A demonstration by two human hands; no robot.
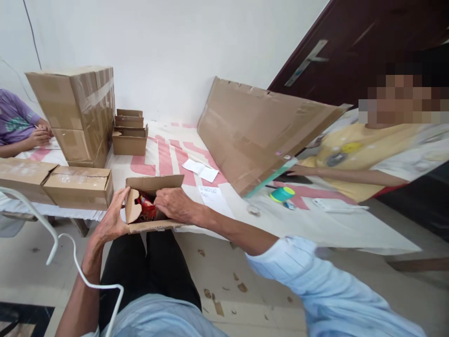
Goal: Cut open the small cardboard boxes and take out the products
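An open cardboard box (154,183) rests at the front edge of the table, close to my lap. My left hand (115,216) grips its left end, thumb near the upper edge and fingers against the outside. Inside the box is a shiny red packet (147,208), partly covered by a cut-out end flap (132,206). My right hand (175,204) reaches over the right part of the opening. Its fingers are curled down beside the packet, and their tips are hidden, so what they hold cannot be made out.
Taped boxes (79,187) stand left, before a tall carton stack (84,103). Small open boxes (129,140) sit behind. A large cardboard sheet (259,131) leans across the table. Papers (200,170), a teal tape roll (282,194) and two people (17,121) flank the table.
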